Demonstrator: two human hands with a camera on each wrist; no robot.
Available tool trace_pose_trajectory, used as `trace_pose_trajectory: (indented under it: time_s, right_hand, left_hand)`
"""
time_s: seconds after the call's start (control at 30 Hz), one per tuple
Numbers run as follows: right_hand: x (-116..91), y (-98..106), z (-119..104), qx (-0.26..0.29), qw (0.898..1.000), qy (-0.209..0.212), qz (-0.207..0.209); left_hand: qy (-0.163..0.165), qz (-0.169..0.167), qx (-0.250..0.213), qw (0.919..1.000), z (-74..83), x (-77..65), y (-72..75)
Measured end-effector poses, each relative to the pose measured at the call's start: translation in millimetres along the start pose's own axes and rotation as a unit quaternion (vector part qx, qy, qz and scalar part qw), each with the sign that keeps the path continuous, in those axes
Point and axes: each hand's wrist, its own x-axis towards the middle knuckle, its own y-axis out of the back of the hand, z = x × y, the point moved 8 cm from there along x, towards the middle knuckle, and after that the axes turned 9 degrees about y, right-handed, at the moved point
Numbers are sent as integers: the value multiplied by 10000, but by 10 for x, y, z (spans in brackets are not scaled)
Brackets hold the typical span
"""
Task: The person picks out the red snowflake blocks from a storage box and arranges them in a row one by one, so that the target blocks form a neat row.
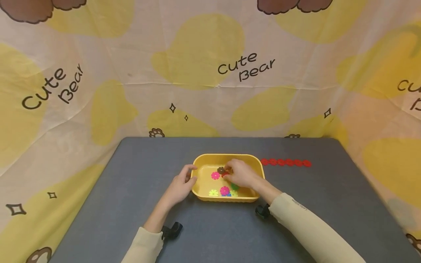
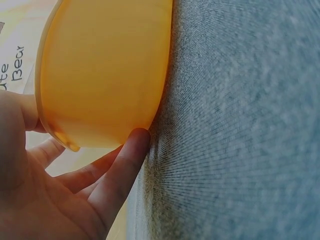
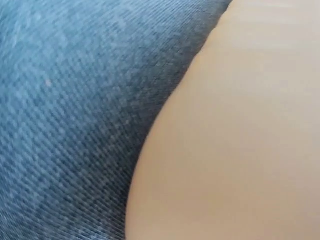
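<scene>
A yellow plastic basin (image 1: 227,199) holds several small flower-shaped building discs: pink (image 1: 215,175), brown (image 1: 220,170), pale yellow (image 1: 213,193), magenta (image 1: 224,190) and green (image 1: 234,186). At the basin's left end, my left hand (image 1: 179,187) grips the rim and end wall; the left wrist view shows its fingers against the wall. Reaching over the right side, my right hand (image 1: 242,174) has its fingertips inside the basin, pinching a red flower-shaped disc (image 1: 225,174). The hand partly hides that disc. Only the sleeve (image 3: 235,140) and tabletop appear in the right wrist view.
Right of the basin, a row of several red flower-shaped discs (image 1: 285,162) lies on the grey table (image 1: 131,171). A printed cloth (image 1: 204,73) hangs behind the table and along both sides. Each wrist carries a black camera mount (image 1: 172,231).
</scene>
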Motion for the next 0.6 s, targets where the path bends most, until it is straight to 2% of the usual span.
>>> trace_pose_trajectory:
  time_s: [0.23, 0.6]
  right_hand:
    - [19, -46, 21, -287, 9994, -159, -95]
    - [39, -115, 22, -258, 9996, -72, -75]
  left_hand:
    - [-78, 28, 16, 10000, 18, -7, -4]
    - [-125, 86, 68, 9999, 10, -11, -3]
